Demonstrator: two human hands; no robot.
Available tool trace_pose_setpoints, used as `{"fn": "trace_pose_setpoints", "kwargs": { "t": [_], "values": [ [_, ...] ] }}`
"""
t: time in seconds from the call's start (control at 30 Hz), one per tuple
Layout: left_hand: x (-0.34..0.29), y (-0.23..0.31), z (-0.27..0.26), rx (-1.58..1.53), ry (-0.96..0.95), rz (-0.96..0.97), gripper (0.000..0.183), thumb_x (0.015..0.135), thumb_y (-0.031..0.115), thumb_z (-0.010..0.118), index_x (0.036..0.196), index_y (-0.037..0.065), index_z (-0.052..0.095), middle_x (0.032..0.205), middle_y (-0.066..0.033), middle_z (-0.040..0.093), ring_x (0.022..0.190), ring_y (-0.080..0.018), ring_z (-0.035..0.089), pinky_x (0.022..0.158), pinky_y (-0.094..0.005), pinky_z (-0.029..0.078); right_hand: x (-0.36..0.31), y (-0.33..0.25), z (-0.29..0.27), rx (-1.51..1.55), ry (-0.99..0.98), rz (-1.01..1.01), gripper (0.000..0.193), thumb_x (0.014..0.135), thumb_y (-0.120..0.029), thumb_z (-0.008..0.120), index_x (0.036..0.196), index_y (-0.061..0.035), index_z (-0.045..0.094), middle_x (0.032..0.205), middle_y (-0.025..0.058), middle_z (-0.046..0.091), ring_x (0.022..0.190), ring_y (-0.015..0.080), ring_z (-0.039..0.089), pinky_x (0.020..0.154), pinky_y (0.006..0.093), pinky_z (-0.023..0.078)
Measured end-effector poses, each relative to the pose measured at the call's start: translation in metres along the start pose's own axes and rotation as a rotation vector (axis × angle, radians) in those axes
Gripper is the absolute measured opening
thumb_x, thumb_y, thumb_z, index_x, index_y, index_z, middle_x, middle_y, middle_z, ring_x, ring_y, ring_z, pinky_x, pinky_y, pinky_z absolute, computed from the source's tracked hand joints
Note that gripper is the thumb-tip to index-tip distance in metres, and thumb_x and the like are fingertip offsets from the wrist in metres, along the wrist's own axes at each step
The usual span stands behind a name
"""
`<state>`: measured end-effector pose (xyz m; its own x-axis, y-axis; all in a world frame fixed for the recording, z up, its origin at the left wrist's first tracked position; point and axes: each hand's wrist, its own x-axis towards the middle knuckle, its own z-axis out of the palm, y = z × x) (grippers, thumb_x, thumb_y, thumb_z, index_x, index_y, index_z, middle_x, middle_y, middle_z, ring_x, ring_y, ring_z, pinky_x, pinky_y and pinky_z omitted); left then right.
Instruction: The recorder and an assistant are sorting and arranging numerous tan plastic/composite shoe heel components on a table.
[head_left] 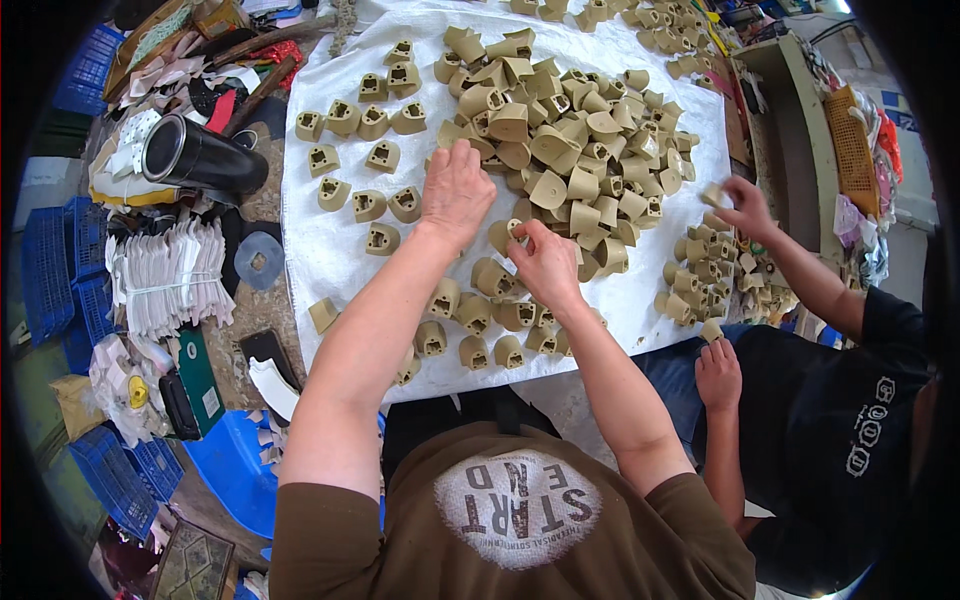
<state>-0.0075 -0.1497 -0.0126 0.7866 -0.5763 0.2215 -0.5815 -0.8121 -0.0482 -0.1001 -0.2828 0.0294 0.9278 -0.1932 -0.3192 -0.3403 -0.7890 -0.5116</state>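
A heap of moulded pieces [570,140] lay upper centre on a sheet [330,250]; a cylinder [200,157] lay upper left, crates [60,270] at far left.

left hand [457,190] on tan heel pile [570,140] | right hand [545,262] pinching heel piece [503,235]

Bright, even daylight; soft shadows, sharp centre, dark fisheye-bent rim.

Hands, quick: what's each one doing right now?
Left hand: palm down on the pile, grip hidden, cannot tell.
Right hand: pinching one tan piece.
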Motion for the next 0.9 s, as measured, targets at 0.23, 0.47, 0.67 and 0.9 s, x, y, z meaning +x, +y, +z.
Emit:
{"fn": "trace_pose_setpoints", "kwargs": {
  "t": [0.23,0.47,0.67,0.9],
  "values": [
    [-0.027,-0.05,-0.05,-0.523,0.119,-0.417,0.01,0.072,0.012,0.067,0.076,0.005,0.073,0.078,-0.0072,0.064,0.085,-0.0235,0.058,0.076,-0.0375,0.044,0.007,-0.007,0.015,-0.056,0.027,-0.181,0.019,0.078,-0.019,0.065,0.093,-0.0064,0.064,0.091,0.0145,0.062,0.093,0.0311,0.056,0.077,0.0417,0.046],
    [-0.072,-0.074,-0.035,-1.164,-0.074,-1.009,0.019,0.075,0.016,0.068,0.086,0.002,0.074,0.073,-0.0057,0.07,0.066,-0.0106,0.063,0.065,-0.0268,0.049,0.007,-0.011,0.034,-0.338,-0.007,-0.273,0.018,0.081,-0.024,0.06,0.084,-0.0089,0.068,0.087,0.0109,0.062,0.093,0.0292,0.054,0.079,0.0444,0.038],
    [-0.078,-0.064,-0.033,-1.141,-0.15,-0.989,0.017,0.075,0.016,0.067,0.084,0.003,0.074,0.07,-0.0067,0.07,0.064,-0.0128,0.064,0.065,-0.028,0.049,0.005,-0.006,0.035,-0.383,0.021,-0.294,0.017,0.081,-0.024,0.059,0.082,-0.0085,0.067,0.086,0.0103,0.061,0.093,0.0281,0.054,0.078,0.0439,0.035],
    [-0.057,-0.048,-0.024,-0.94,-0.186,-0.863,0.015,0.074,0.017,0.064,0.078,0.006,0.074,0.076,-0.0111,0.068,0.085,-0.0294,0.06,0.08,-0.0385,0.047,0.008,-0.01,0.023,-0.198,0.093,-0.248,0.024,0.077,-0.022,0.069,0.096,-0.0082,0.062,0.085,0.0073,0.058,0.091,0.0261,0.054,0.077,0.0401,0.037]
  ]
}}
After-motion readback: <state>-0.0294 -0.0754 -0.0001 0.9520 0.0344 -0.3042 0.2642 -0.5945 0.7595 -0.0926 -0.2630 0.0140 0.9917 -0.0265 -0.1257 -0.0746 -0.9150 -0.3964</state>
